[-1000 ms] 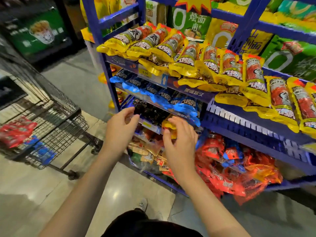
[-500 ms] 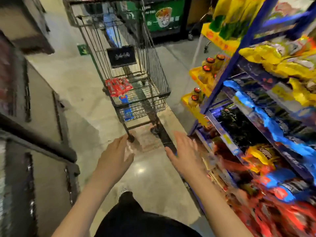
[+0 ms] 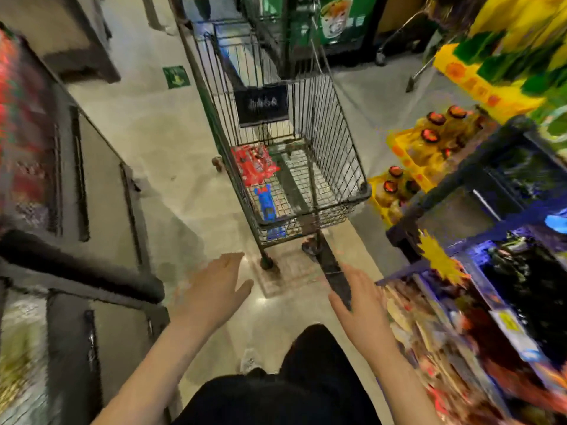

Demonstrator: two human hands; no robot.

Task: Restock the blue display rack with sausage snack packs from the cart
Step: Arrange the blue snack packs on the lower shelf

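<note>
A wire shopping cart [image 3: 337,154] stands ahead of me on the aisle floor. In its basket lie red snack packs [image 3: 253,164] and, nearer me, a blue snack pack [image 3: 266,201]. The blue display rack [image 3: 478,231] runs along the right, blurred, with dark, yellow and red packs on its shelves. My left hand [image 3: 211,291] and my right hand [image 3: 360,305] hover empty above the floor, short of the cart's near end, fingers straight and pointing toward it. Neither hand touches anything.
A dark shelving unit [image 3: 92,216] lines the left side of the aisle. Yellow trays of red-capped jars [image 3: 429,139] sit at the rack's far end, right of the cart. A green floor sign [image 3: 175,76] marks the floor beyond. My shoe [image 3: 249,360] shows below.
My view swung from the rack toward the cart. Both hands left the shelf packs and now reach out empty toward the cart, which appears closer and more centred than half a second ago.
</note>
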